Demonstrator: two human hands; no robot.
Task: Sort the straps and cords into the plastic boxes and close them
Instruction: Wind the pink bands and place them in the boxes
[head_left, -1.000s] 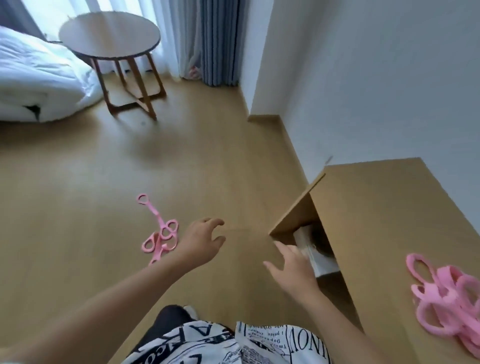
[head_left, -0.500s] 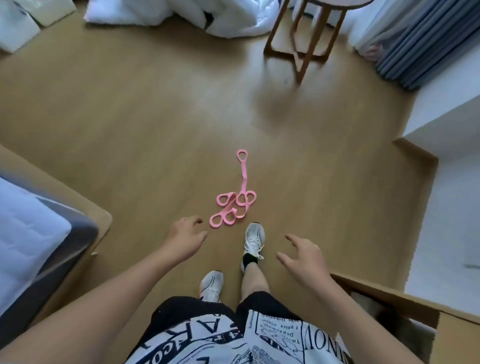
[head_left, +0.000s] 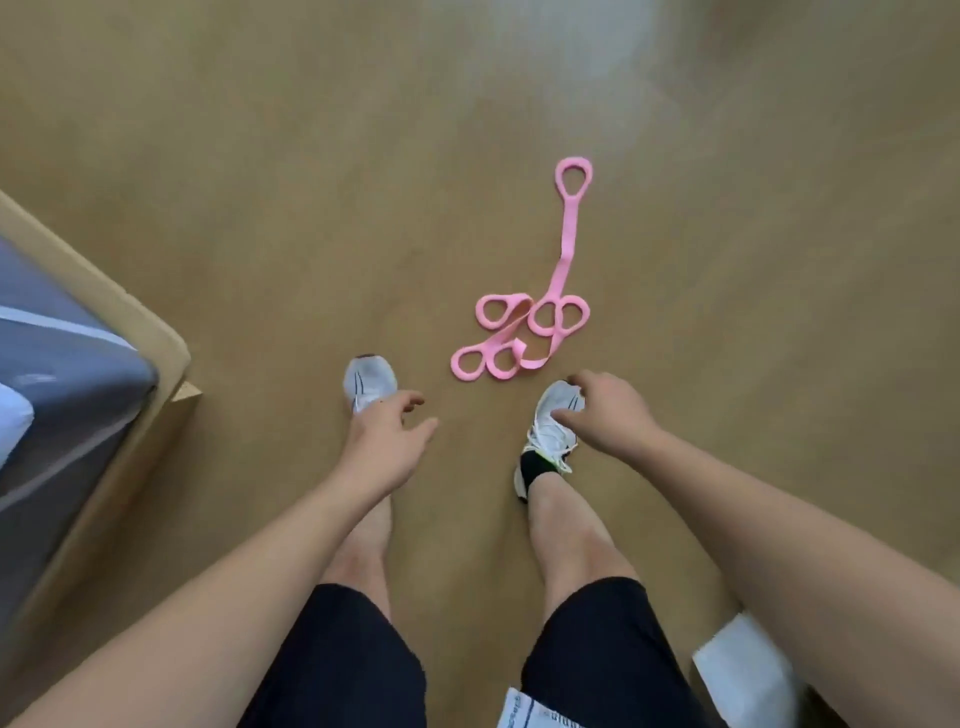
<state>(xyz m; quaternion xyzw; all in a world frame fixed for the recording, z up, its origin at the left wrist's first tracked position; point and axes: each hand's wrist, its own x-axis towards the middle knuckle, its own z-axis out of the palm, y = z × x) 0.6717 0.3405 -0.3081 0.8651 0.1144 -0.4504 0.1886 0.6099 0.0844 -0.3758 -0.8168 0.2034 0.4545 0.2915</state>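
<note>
A pink flat rubbery strap with ring-shaped loops was seen lying tangled on the tan wooden floor, just ahead of two white sneakers. The left hand and right hand were held above the shoes, fingers loosely curled and released, nothing being grasped.

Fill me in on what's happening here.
A person stands over a pink looped strap lying tangled on the wooden floor, just ahead of their white sneakers. The left hand and right hand both reach down toward it, fingers loosely curled and holding nothing. Neither touches the strap yet. No plastic box can be made out in this view.
</note>
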